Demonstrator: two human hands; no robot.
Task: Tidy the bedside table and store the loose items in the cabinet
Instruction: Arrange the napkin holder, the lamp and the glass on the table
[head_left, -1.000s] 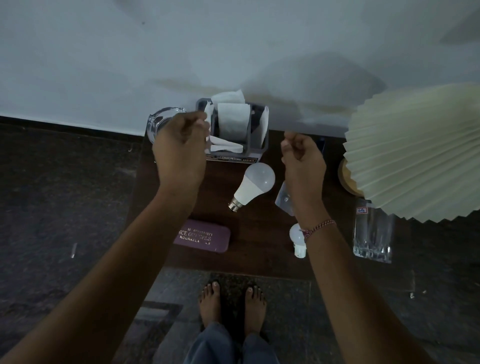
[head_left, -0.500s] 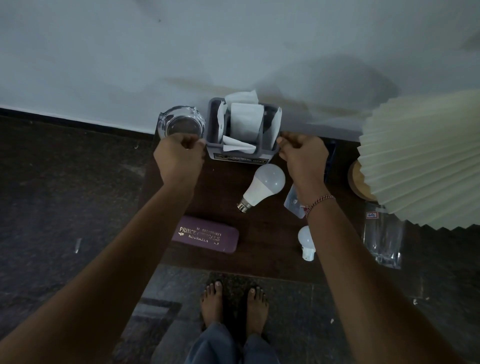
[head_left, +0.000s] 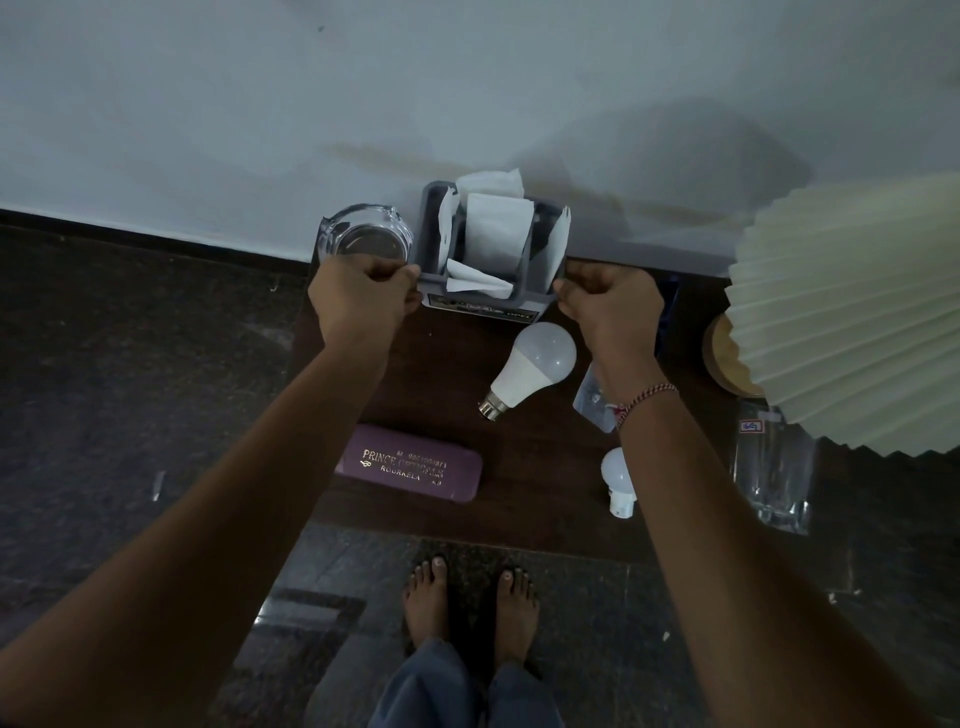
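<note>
A grey organiser box (head_left: 483, 299) stuffed with white papers stands at the back of the dark wooden bedside table (head_left: 540, 467), against the wall. My left hand (head_left: 361, 296) is closed on its left end and my right hand (head_left: 608, 306) on its right end. In front of it lie a large white bulb (head_left: 530, 366), a small white bulb (head_left: 618, 480), a purple spectacle case (head_left: 410, 462) and a small clear packet (head_left: 592, 402), partly hidden by my right wrist. A glass ashtray (head_left: 366, 236) sits left of the box.
A pleated cream lampshade (head_left: 852, 312) overhangs the table's right side above a wooden lamp base (head_left: 724, 353). A clear drinking glass (head_left: 774, 467) stands at the right front. My bare feet (head_left: 467, 597) stand on the dark floor just in front.
Both hands came down from above the table and closed on the two ends of the organiser box. The view tilted slightly, so the ashtray is now uncovered.
</note>
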